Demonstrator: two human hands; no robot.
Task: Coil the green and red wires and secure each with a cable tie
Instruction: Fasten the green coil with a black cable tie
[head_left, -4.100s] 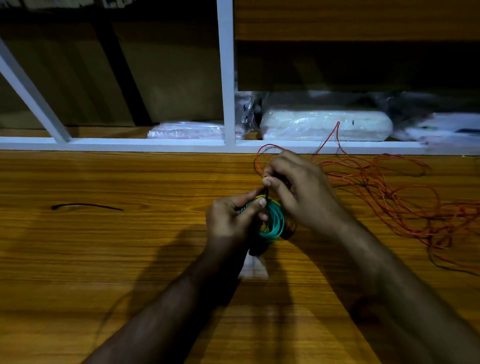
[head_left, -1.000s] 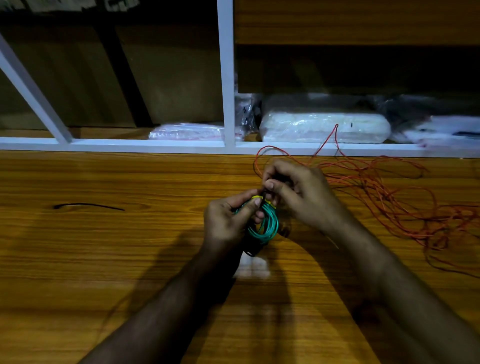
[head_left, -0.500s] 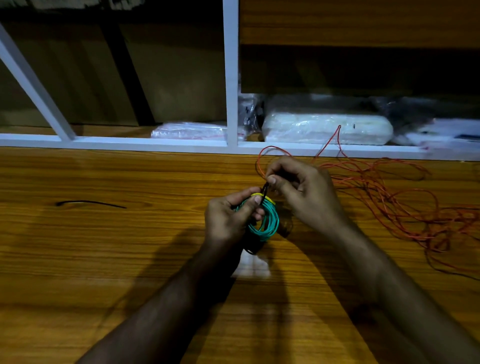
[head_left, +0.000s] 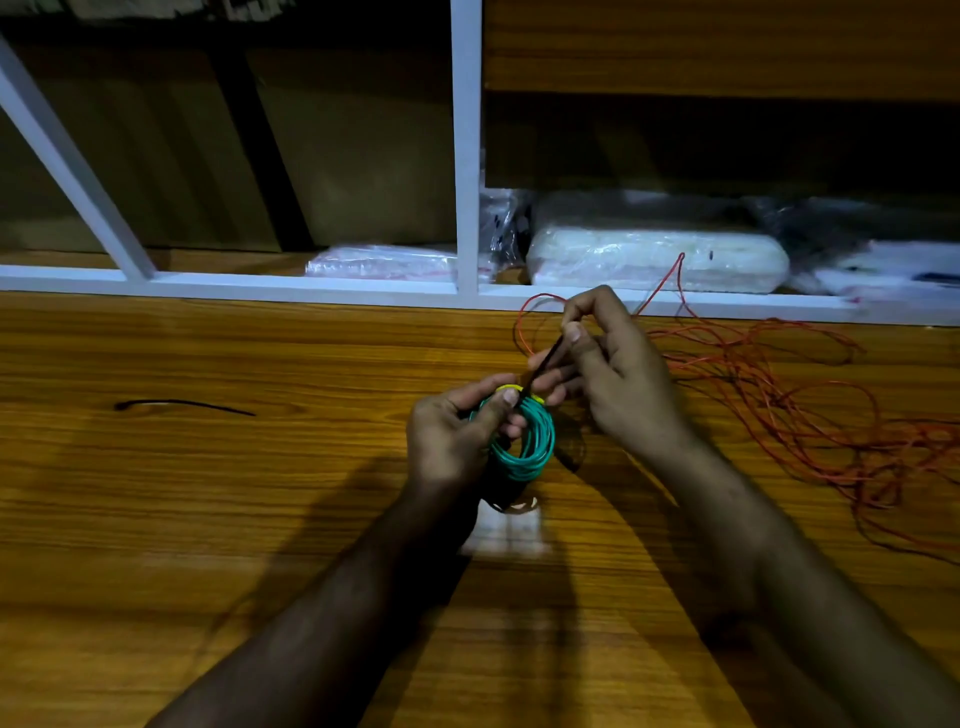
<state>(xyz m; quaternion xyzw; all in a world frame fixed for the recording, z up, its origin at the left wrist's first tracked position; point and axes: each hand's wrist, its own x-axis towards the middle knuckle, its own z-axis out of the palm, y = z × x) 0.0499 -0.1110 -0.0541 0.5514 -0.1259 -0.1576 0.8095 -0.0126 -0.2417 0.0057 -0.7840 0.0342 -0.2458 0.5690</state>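
Note:
The green wire (head_left: 532, 447) is wound into a small coil with yellow bits at its top. My left hand (head_left: 454, 441) grips the coil above the wooden table (head_left: 208, 519), thumb pressed on its upper edge. A black cable tie (head_left: 543, 362) rises from the top of the coil. My right hand (head_left: 615, 374) pinches the tie's tail between thumb and forefinger, up and to the right of the coil. The red wire (head_left: 789, 405) lies loose and tangled on the table to the right, behind my right hand.
A second black cable tie (head_left: 182, 405) lies on the table at the left. A white frame (head_left: 466, 156) borders a shelf at the back, holding plastic-wrapped packets (head_left: 654, 262). A pale patch (head_left: 506, 530) lies on the table below the coil.
My right hand has moved up and away from the coil, drawing the black tie's tail out longer. My left hand keeps its grip on the coil.

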